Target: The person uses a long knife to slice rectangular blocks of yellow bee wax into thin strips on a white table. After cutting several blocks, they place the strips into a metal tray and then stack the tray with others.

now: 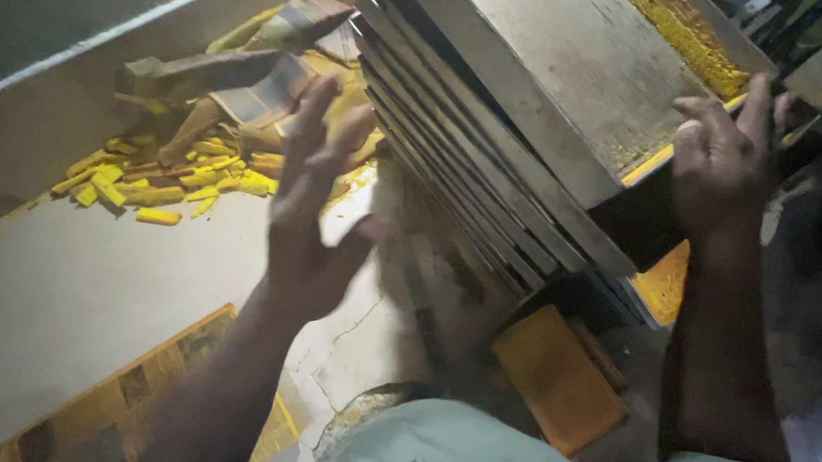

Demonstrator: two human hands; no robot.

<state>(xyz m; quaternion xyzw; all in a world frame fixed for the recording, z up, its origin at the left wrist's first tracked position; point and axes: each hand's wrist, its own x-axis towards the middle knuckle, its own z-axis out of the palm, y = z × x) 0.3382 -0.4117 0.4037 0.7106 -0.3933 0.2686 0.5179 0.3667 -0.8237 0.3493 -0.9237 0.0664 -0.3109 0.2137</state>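
A stack of several flat metal trays [500, 139] lies tilted in front of me. The top tray [568, 65] is mostly bare, with yellow crumbly material [686, 32] along its far edge. My right hand [725, 156] rests on the near right corner of the top tray, fingers over its rim. My left hand [311, 206] hangs open in the air left of the stack, fingers spread, holding nothing. Beyond it lies a heap of yellow bars [174, 183] mixed with torn cardboard pieces [245, 74].
A pale, cracked work surface [74, 289] stretches to the left. A yellow-stained wooden frame [123, 404] lies at the lower left, and a yellow block [558, 376] sits under the stack. A dark floor with a white line [98, 35] runs at the top left.
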